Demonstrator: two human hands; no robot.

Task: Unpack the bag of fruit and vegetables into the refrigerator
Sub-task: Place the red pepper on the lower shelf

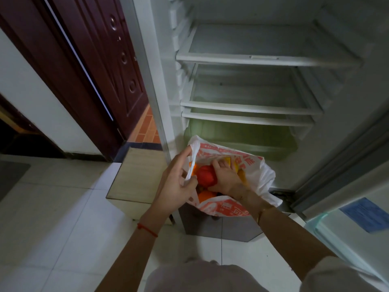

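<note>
With the bag (pixel 248 165) standing mouth-up just before the open refrigerator (pixel 252 85) with its three bare shelves, my left hand (pixel 176 182) pinches one handle while my right hand (pixel 226 178), reaching inside, curls round one red fruit (pixel 205 175) beside two orange ones.

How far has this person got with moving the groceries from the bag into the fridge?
Barely begun. Done: the refrigerator stands open, its glass shelves bare. In hand: the left hand holds the plastic bag open by its handle while the right hand reaches inside around a red fruit. Left: the orange pieces and yellow item remain in the bag; nothing shows on the shelves yet.
</note>
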